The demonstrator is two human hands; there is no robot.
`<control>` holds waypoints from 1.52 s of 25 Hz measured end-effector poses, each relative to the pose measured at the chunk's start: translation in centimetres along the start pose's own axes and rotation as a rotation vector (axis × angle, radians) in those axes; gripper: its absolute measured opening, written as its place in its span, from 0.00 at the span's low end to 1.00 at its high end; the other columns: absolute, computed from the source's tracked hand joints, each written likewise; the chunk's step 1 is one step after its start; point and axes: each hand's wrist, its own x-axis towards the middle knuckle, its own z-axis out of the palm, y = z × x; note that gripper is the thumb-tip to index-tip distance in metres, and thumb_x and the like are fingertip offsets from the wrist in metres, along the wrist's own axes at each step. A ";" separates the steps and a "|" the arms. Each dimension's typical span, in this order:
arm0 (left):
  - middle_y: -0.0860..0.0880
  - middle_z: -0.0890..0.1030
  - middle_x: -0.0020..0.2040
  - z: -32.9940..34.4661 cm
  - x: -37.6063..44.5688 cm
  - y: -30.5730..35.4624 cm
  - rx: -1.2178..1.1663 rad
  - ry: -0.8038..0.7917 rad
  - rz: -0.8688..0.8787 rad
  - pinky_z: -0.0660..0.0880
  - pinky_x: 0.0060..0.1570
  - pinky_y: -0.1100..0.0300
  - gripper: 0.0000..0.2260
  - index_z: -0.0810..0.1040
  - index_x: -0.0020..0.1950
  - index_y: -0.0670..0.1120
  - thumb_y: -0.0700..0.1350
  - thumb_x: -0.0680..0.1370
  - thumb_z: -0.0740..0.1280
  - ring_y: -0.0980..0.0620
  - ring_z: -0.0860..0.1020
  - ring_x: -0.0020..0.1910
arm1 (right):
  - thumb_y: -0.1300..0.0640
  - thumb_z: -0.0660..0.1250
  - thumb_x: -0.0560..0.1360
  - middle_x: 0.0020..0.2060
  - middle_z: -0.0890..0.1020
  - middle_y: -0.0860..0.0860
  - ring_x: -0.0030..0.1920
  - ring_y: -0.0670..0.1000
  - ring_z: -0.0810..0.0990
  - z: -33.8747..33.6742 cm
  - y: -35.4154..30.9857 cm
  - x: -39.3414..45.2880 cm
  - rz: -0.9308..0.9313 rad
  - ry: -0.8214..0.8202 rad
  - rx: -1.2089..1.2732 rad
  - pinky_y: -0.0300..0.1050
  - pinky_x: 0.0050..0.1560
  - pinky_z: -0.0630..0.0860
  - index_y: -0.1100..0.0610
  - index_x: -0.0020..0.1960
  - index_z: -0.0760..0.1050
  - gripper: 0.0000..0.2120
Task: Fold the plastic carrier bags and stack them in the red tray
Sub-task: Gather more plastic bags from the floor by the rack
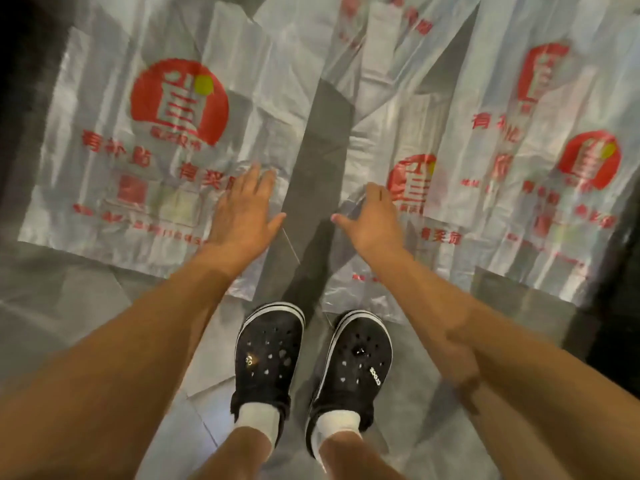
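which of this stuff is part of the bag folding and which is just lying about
Part of the job:
- spread bag on the left
- overlapping bags on the right
- left hand, flat on the left bag
- right hand, gripping a bag edge

Just there:
- black clogs
- tiled floor

Black clogs (pixel 313 355), grey tiled floor (pixel 62 306)

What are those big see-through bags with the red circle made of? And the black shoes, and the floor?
The bags look like thin plastic film: milky, half see-through, creased and shiny, with red print. The black clogs seem to be moulded foam or rubber, matte, with punched holes and a white edge. The floor looks like grey stone or ceramic tile, smooth and slightly glossy, with joint lines.
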 end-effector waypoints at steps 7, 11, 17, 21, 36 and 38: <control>0.42 0.67 0.71 2.7 0.0 -1.2 -0.088 0.130 0.010 0.73 0.60 0.44 0.25 0.69 0.69 0.44 0.50 0.76 0.72 0.40 0.68 0.67 | 0.53 0.73 0.75 0.71 0.70 0.51 0.67 0.56 0.69 2.0 2.4 0.6 -0.063 0.317 0.011 0.53 0.63 0.73 0.55 0.67 0.72 0.24; 0.44 0.71 0.61 2.5 0.0 -1.0 -0.113 0.183 0.015 0.76 0.48 0.45 0.09 0.73 0.55 0.43 0.43 0.78 0.69 0.43 0.71 0.58 | 0.61 0.67 0.78 0.70 0.73 0.48 0.68 0.50 0.71 2.0 2.6 0.8 -0.010 0.353 0.101 0.43 0.62 0.71 0.56 0.56 0.78 0.07; 0.41 0.75 0.44 -2.8 -2.3 -1.2 -0.311 0.253 -0.263 0.70 0.41 0.44 0.01 0.69 0.49 0.44 0.40 0.79 0.61 0.38 0.73 0.42 | 0.63 0.65 0.79 0.50 0.79 0.49 0.50 0.48 0.76 -2.5 1.2 -0.6 0.154 0.315 0.601 0.25 0.47 0.71 0.55 0.48 0.76 0.04; 0.42 0.75 0.40 -10.8 -6.6 -0.4 -0.420 0.256 -0.310 0.70 0.41 0.48 0.01 0.69 0.51 0.46 0.41 0.81 0.60 0.39 0.73 0.39 | 0.62 0.69 0.78 0.50 0.82 0.52 0.54 0.50 0.80 -7.9 -1.4 -4.7 0.187 0.269 0.843 0.33 0.53 0.75 0.55 0.49 0.80 0.04; 0.45 0.78 0.37 -54.2 -23.6 19.9 -0.534 0.093 -0.036 0.71 0.39 0.52 0.25 0.62 0.71 0.49 0.32 0.76 0.60 0.43 0.77 0.34 | 0.61 0.72 0.77 0.46 0.83 0.54 0.49 0.52 0.79 -50.4 -10.8 -31.2 0.190 0.052 1.238 0.48 0.53 0.77 0.61 0.54 0.81 0.06; 0.45 0.78 0.39 -59.1 -26.8 23.5 -0.490 0.054 0.151 0.72 0.41 0.53 0.25 0.66 0.71 0.52 0.34 0.75 0.58 0.45 0.76 0.35 | 0.61 0.71 0.77 0.46 0.83 0.53 0.50 0.52 0.80 -55.2 -11.5 -36.0 0.152 0.059 1.284 0.45 0.52 0.77 0.59 0.50 0.81 0.03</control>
